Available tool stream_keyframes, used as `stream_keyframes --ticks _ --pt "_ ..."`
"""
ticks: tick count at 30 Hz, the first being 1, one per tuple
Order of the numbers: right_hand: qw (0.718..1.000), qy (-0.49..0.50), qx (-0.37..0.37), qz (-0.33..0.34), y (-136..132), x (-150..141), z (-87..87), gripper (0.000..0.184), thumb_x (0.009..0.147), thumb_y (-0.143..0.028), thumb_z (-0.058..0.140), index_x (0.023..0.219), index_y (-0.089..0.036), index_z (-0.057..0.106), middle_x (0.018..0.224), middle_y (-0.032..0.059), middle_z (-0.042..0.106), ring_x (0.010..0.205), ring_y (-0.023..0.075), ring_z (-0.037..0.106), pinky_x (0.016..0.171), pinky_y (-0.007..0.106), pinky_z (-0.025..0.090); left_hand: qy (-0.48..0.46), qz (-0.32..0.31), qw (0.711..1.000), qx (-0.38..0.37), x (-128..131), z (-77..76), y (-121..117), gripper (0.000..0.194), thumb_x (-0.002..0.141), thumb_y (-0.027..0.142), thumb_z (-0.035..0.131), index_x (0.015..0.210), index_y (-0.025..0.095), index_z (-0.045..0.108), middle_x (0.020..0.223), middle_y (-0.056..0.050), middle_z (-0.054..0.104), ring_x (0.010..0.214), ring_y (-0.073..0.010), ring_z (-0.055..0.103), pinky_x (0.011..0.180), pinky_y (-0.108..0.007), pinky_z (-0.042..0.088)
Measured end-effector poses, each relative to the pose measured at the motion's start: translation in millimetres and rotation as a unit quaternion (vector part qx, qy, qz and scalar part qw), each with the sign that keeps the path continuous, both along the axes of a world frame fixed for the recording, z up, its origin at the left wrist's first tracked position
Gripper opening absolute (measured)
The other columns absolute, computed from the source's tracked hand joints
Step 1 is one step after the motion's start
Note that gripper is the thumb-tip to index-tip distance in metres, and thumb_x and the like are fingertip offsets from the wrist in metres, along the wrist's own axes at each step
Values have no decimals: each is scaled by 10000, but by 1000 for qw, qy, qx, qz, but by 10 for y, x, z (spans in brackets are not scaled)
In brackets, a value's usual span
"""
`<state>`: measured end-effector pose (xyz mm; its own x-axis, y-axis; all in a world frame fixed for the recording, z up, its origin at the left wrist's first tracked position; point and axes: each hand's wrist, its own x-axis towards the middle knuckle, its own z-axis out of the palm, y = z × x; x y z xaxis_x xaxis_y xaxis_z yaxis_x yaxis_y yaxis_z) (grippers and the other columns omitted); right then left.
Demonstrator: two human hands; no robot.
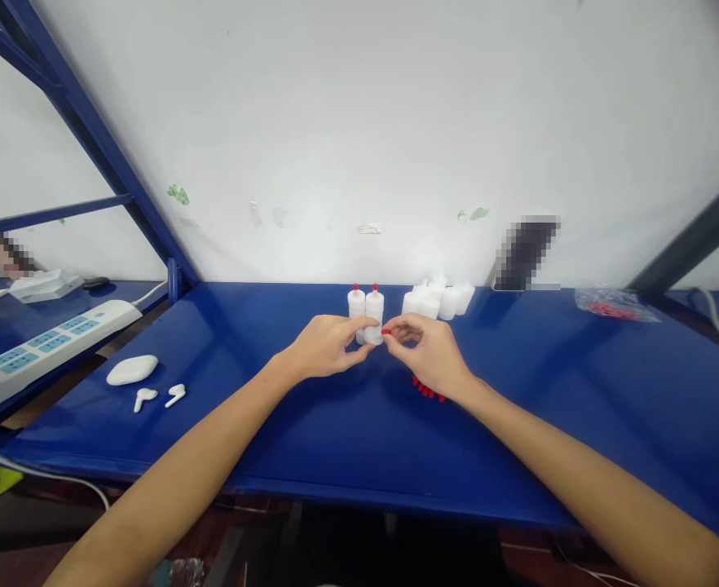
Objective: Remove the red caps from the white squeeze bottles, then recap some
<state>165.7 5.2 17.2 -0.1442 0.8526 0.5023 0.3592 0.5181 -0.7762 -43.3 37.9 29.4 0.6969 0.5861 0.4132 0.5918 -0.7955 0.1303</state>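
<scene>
Side by side at the middle of the blue table (310,432) stand white plastic bottles (357,303) with red caps. Just in front of them, my left hand (328,346) is closed, its thumb and fingers around a small white bottle (373,335). Between the thumb and forefinger of my right hand (430,350) is a red cap (386,332), close beside the bottle in my left hand. Several loose red caps (426,390) lie below my right hand, which partly covers them. Behind that hand, several white bottles (438,297) without red caps are grouped together.
A white earbud case (132,369) and two earbuds (176,395) lie at the left. Beyond them is a power strip (54,342). A phone-like dark object (526,253), blurred, leans on the wall. A clear bag (616,308) holding red pieces lies at the back right.
</scene>
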Motion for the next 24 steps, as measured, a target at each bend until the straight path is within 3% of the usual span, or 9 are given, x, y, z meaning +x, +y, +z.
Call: stream_keyframes --ticks 3,9,15,24 --pt "1000 3 0 -9 16 17 6 93 800 -223 649 862 -179 704 776 29 719 696 162 676 700 310 582 -31 26 999 -33 26 -33 33 321 892 339 582 1188 216 602 593 73 500 513 -87 471 574 -213 336" --pt "998 40 23 -48 39 84 18 128 807 -252 667 897 -169 703 797 42 728 689 166 682 711 320 590 -190 93 973 -94 2 -96 132 380 909 395 582 1236 201 570 549 97 438 492 -84 423 564 -199 349" --pt "998 15 46 -35 20 57 -4 107 842 -238 633 909 -181 694 873 49 725 746 169 689 748 326 586 -129 108 976 -135 9 -169 172 370 896 471 577 1131 189 626 550 77 516 497 -103 472 562 -215 349" --pt "999 -3 47 -23 -45 40 7 79 864 -239 599 858 -199 666 853 39 720 747 175 688 721 321 583 -121 113 983 -74 15 -114 112 330 925 409 511 1162 197 599 559 73 507 513 -110 503 581 -220 356"
